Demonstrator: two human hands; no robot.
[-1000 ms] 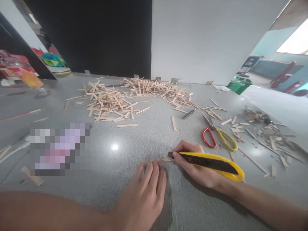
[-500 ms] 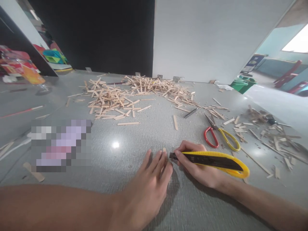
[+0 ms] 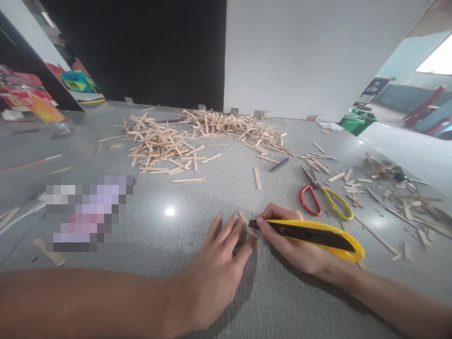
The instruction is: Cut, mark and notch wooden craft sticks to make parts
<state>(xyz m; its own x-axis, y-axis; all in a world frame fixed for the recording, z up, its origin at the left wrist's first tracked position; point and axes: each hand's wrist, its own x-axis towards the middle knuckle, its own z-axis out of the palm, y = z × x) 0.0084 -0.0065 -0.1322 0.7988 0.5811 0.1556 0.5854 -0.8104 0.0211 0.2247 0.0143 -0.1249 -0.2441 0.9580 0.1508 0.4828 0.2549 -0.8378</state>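
My right hand [image 3: 291,242] is closed around a yellow and black utility knife [image 3: 314,235], its tip pointing left. That tip meets a short wooden craft stick [image 3: 242,215] on the grey tabletop [image 3: 148,254]. My left hand [image 3: 219,268] reaches in from the left with fingers apart, index finger and thumb holding the stick down close to the blade end. Part of the stick is hidden under those fingers. Scissors [image 3: 310,188] with one red and one yellow handle lie beyond my right hand.
A heap of craft sticks [image 3: 157,146] spreads along the back, before a black and white panel [image 3: 282,56]. Cut scraps [image 3: 406,207] litter the right side. A dark narrow blade-like piece [image 3: 280,164] lies mid-table. On the left are a pixelated item [image 3: 102,202] and a bottle [image 3: 47,110].
The stick has turned from lying sideways to pointing away from me. My left hand has shifted right and forward along with it. The knife has stayed in my right hand, its tip at the stick.
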